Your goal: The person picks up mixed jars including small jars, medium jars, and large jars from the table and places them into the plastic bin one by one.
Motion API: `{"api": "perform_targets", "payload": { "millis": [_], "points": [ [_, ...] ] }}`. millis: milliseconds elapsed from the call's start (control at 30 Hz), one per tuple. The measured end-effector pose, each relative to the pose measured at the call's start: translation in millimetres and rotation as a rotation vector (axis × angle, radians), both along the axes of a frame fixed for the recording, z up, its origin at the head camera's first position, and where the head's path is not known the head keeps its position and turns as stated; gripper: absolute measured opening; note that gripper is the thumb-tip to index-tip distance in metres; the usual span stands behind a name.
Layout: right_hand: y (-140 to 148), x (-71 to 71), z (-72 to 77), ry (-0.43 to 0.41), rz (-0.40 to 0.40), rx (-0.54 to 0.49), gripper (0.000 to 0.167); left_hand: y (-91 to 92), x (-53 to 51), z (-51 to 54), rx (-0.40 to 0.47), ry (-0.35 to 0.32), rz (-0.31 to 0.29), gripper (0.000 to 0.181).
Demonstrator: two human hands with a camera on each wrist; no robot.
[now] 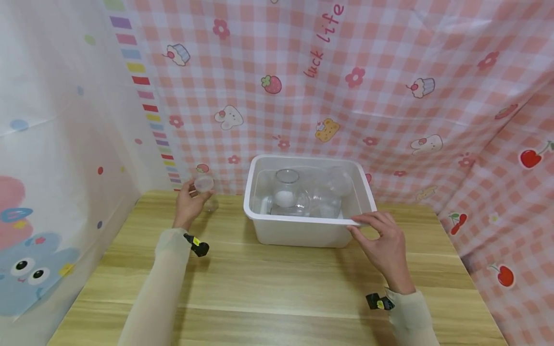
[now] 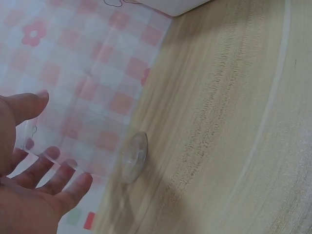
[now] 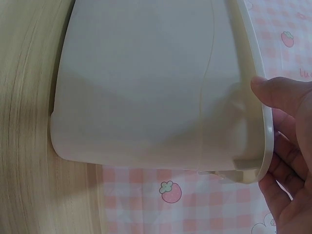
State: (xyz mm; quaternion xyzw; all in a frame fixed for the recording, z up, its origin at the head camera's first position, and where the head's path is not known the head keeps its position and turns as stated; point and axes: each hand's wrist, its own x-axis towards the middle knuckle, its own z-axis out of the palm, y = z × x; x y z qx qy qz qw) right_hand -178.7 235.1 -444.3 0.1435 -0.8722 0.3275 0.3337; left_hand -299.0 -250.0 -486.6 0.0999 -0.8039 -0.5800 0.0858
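My left hand (image 1: 190, 202) is at the back left of the table, its thumb and fingers around the upper part of a clear cup (image 1: 204, 183). In the left wrist view the cup's thick round base (image 2: 134, 157) is at the table's back edge; its see-through wall is hard to make out. With thumb outside and fingers inside, my right hand (image 1: 385, 242) grips the front right rim of a white plastic bin (image 1: 298, 233). Several clear containers lie in the bin, among them a clear jar (image 1: 287, 180) with a round rim.
The wood-grain table (image 1: 268, 293) runs up to a pink checked curtain (image 1: 277, 57) close behind the bin. A white dotted curtain (image 1: 65, 120) hangs on the left, and more checked cloth (image 1: 519, 202) on the right.
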Motion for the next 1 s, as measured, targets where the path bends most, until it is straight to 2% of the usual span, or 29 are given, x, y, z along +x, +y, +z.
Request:
{"api": "perform_targets", "payload": {
  "millis": [233,633,1000],
  "points": [
    [-0.1,-0.3,0.9,0.007,0.004,0.002,0.024,0.7,1.4,0.6,-0.007,0.005,0.008,0.074],
    [0.3,0.4,1.0,0.006,0.003,-0.003,0.024,2.8,3.7,9.1,-0.042,0.001,-0.009,0.077],
    [0.2,1.3,1.0,-0.002,-0.003,0.009,0.024,1.3,13.0,17.2,-0.087,0.009,-0.038,0.076]
  ]
}}
